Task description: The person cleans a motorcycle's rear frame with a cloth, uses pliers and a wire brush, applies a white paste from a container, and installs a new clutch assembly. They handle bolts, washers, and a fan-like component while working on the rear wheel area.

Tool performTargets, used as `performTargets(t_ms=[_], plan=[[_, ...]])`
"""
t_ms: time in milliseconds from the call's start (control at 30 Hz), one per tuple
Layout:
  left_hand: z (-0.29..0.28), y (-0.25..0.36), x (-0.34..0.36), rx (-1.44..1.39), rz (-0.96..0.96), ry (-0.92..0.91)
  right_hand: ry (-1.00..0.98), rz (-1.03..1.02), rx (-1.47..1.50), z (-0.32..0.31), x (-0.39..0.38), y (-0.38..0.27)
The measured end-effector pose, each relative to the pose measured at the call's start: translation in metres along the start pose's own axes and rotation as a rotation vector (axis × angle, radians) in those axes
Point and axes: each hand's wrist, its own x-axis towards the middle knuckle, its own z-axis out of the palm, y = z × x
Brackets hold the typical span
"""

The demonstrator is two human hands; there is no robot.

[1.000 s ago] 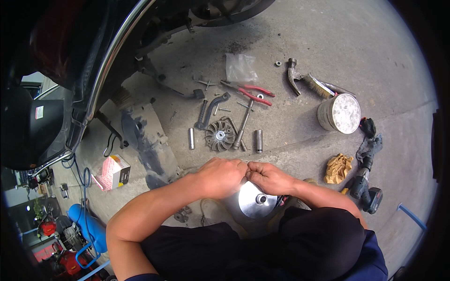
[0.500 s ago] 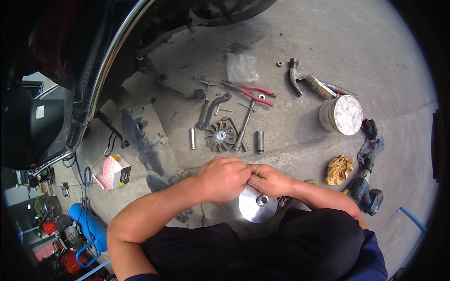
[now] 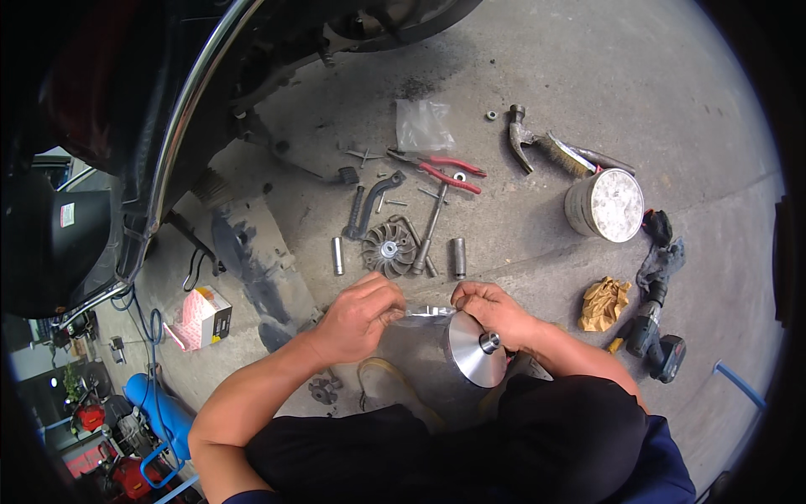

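My right hand is closed on the upper edge of a shiny metal disc with a short hub at its centre. The disc hangs tilted over my lap. Between my hands stretches a strip of clear, shiny plastic film. My left hand pinches its left end, fingers pressed together. Whether the film also wraps the disc I cannot tell. Just beyond my hands lie a finned fan wheel, two sockets, one chrome and one dark, and a T-handle wrench.
Farther out are red-handled pliers, a pedal lever, a clear plastic bag, a claw hammer and a wire brush. A white-topped bucket, crumpled brown paper and a cordless driver stand right; a vehicle and open box left.
My hands have moved apart, the left one leftward, drawing the clear film out between them. The disc has shifted right and tilted with my right hand.
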Motion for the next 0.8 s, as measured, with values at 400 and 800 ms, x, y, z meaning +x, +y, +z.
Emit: performTargets(t_ms=[400,800], plan=[[-0.006,-0.048,-0.015,-0.484,-0.586,0.562,0.035,0.049,0.094,-0.010,-0.007,-0.007],[-0.034,-0.024,-0.017,0.033,-0.527,0.495,0.185,0.081,-0.213,-0.021,-0.007,-0.019]])
